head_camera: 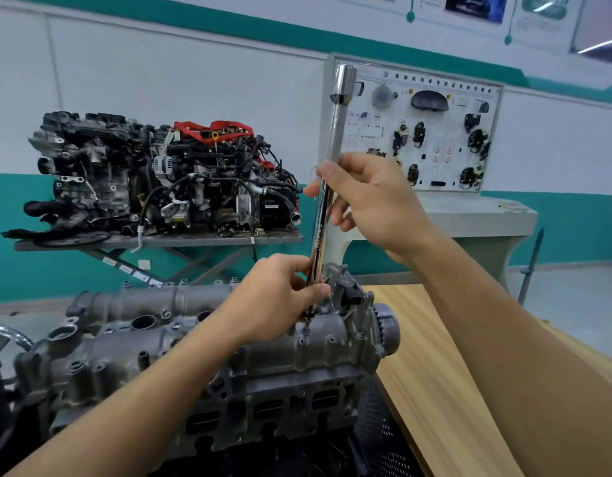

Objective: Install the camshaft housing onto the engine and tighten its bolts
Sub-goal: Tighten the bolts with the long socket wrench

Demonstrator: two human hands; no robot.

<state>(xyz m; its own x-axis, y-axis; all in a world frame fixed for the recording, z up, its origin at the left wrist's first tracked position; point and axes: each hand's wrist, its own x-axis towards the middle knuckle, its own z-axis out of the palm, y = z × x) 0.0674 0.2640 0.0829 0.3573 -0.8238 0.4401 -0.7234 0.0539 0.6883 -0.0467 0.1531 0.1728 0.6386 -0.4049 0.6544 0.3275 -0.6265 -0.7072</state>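
Housing [208, 335]: sat on the engine [263, 404], long axis running left to right.
Bolt [306, 329]: stood in a hole near the housing's right end, directly below the driver [327, 187].
Driver: near upright, tip at the bolt.
Left hand [280, 301]: nearer the bolt; fingers pinched on the driver's lower end.
Right hand [370, 197]: clamped around the mid-shaft.
Surface: wooden bench [445, 390] to the right.
Room: workshop; another engine on a stand behind.
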